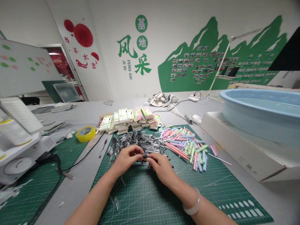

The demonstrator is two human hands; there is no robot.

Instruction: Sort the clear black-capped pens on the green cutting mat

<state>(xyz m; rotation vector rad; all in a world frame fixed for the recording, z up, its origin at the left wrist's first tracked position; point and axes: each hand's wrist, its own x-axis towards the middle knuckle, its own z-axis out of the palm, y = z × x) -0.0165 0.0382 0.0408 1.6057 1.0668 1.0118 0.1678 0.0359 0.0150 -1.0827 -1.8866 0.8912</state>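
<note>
My left hand (126,160) and my right hand (163,168) meet over the cutting mat (150,200). Both are closed, with thumbs and fingers pinching a small dark pen part (145,155) between them. Its exact shape is mostly hidden by the fingertips. Just beyond my hands lies a heap of black and clear pens (138,139). Right of that heap, pink, green, blue and purple pen barrels (185,142) are spread in a loose pile. A clear plastic piece (116,204) rests on the mat near my left forearm.
Stacked small boxes (123,115) stand behind the pens. Yellow tape (85,133) and a sewing machine (21,156) are at left, with a cable (81,161) crossing the table. At right, a blue basin (260,115) sits on a white carton (241,147). Cloth scraps (161,99) lie behind.
</note>
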